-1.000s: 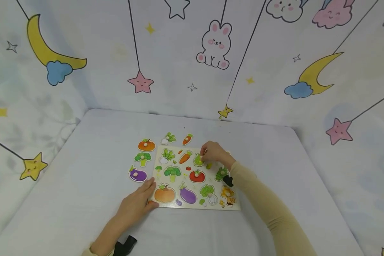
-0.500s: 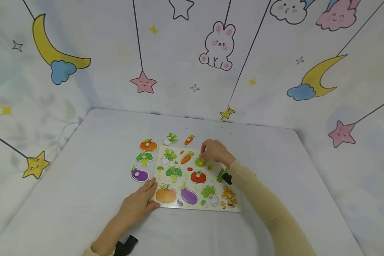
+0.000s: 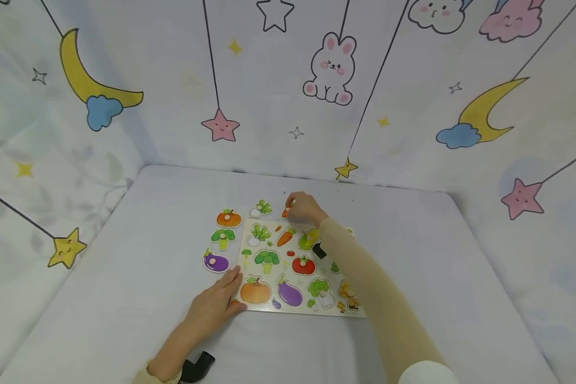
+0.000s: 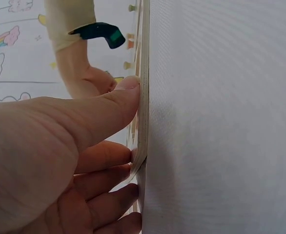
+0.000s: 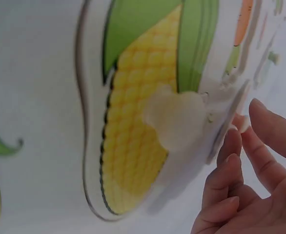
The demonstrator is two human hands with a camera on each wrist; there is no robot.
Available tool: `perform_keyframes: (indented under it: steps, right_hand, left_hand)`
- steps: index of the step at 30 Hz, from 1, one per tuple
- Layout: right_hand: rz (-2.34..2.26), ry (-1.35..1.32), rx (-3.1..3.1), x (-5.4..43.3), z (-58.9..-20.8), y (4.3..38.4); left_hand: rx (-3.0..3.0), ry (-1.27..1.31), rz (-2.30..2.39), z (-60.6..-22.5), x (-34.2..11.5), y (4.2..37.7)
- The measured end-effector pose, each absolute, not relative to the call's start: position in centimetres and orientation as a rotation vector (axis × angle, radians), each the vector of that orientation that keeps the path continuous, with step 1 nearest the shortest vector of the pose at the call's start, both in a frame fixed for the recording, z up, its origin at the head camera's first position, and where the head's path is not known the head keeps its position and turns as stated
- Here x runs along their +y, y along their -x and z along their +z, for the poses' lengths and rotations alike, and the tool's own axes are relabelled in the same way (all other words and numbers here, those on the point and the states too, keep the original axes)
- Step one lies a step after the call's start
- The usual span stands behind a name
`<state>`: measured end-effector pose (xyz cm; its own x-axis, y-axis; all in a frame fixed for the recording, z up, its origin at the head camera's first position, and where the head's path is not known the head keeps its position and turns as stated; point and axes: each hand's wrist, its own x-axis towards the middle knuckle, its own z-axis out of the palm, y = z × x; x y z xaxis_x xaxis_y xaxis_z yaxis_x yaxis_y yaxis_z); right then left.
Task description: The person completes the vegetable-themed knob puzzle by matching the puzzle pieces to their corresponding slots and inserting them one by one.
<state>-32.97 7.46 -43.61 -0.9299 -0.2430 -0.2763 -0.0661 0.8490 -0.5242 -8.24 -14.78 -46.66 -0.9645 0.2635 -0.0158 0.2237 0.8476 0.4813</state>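
Note:
My left hand [image 3: 212, 305] rests with extended fingers along the left edge and near corner of a wooden vegetable puzzle board [image 3: 264, 308]. In the left wrist view its thumb [image 4: 106, 114] presses against the board's edge. My right hand [image 3: 307, 208] is beyond the far edge, its fingers curled over a carrot puzzle piece [image 3: 284, 214] and pinching at its knob. The right wrist view shows the fingertips around that small knob, with the piece edge-on. A corn piece [image 3: 310, 239] with a pale knob sits on the board beneath the right forearm.
Left of the board lie pumpkin [image 3: 229, 218], broccoli [image 3: 223, 238] and eggplant [image 3: 216, 262] pieces. A radish piece [image 3: 260, 208] lies beyond the far edge. A tomato piece [image 3: 304, 265] sits in the board. Printed cloth walls stand behind the white table [image 3: 163, 213].
My right hand has left the corn piece on the board and moved away and leftward to the carrot piece. My left hand stays at the board's edge. The head view has shifted slightly.

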Motion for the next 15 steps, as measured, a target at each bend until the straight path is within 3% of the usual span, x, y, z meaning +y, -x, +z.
perform_keyframes:
  steps: [15]
  right_hand:
    - [-0.788,0.239,2.779,7.3,-44.1,32.4]
  left_hand:
    - [2.945,-0.392,0.751,-46.6,-14.7,8.2]
